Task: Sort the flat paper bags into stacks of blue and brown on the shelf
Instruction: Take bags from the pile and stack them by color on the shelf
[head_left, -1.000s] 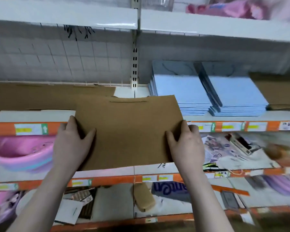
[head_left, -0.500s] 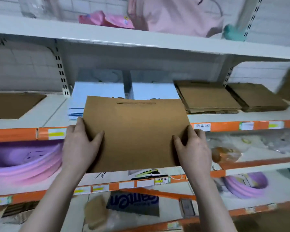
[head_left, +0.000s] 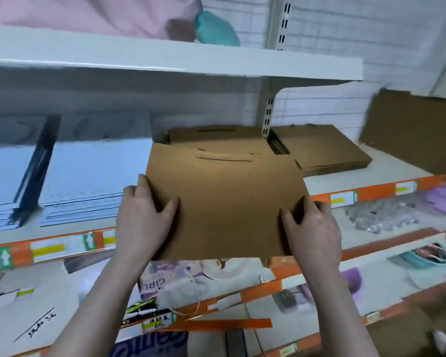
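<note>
I hold a flat brown paper bag [head_left: 227, 202] level in front of the shelf [head_left: 358, 181]. My left hand [head_left: 146, 217] grips its near left corner and my right hand [head_left: 312, 228] grips its near right corner, thumbs on top. The bag's far edge overlaps a stack of brown bags [head_left: 216, 136] behind it. A second brown stack [head_left: 322, 150] lies to the right. Two stacks of blue bags [head_left: 88, 181] [head_left: 3, 186] lie on the left of the shelf.
A white upper shelf [head_left: 165, 60] overhangs the stacks, with a slotted upright post [head_left: 268, 117] between the brown stacks. A brown cardboard sheet [head_left: 410, 130] leans at the far right. Lower orange-edged shelves [head_left: 371, 194] hold mixed goods.
The view has swung right and closer to the shelf. The held brown bag now sits in front of the left brown stack instead of in front of the blue stacks. Both hands keep their grip.
</note>
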`<state>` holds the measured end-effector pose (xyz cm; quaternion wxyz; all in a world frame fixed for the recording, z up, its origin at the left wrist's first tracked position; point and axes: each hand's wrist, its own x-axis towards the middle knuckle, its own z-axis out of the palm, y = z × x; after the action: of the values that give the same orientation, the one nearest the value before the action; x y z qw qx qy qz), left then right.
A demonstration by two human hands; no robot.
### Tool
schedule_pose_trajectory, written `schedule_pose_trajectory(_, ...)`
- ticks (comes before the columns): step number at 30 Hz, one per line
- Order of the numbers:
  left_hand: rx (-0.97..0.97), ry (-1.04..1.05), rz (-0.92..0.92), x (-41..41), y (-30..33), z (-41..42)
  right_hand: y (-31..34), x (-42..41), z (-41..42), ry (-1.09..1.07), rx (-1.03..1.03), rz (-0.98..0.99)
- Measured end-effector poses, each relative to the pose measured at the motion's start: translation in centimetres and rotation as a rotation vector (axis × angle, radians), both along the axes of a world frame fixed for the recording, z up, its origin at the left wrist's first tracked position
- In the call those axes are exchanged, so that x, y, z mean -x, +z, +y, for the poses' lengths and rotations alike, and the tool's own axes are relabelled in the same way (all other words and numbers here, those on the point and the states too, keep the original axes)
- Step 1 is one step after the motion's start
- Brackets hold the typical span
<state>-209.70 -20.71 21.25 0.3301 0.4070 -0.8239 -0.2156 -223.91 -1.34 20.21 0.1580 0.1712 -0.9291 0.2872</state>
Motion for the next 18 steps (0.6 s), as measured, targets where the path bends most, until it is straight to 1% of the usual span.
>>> schedule_pose_trajectory(4, -0.011, -0.038, 0.01, 7.3, -0.2, 0.2, -0.1, 6.7, 0.6, -0.056, -0.02, 0.002)
schedule_pose_trajectory(9, -0.008, -0.037, -0.02, 13.8, 0.3, 1.7, 0.7, 13.4, 1.7, -0.069, -0.041, -0.011)
schedule_pose_trajectory(13, -0.001, 0.001, 0.001, 19.0, 0.7, 3.5, 0.9, 19.4, 2.7, -0.011, -0.021, -0.027)
schedule_pose_trajectory(18, -0.013, 0.084, 0.007, 26.8, 0.2, 7.5, 1.1, 28.6, 5.4, 0.097, -0.01, -0.035)
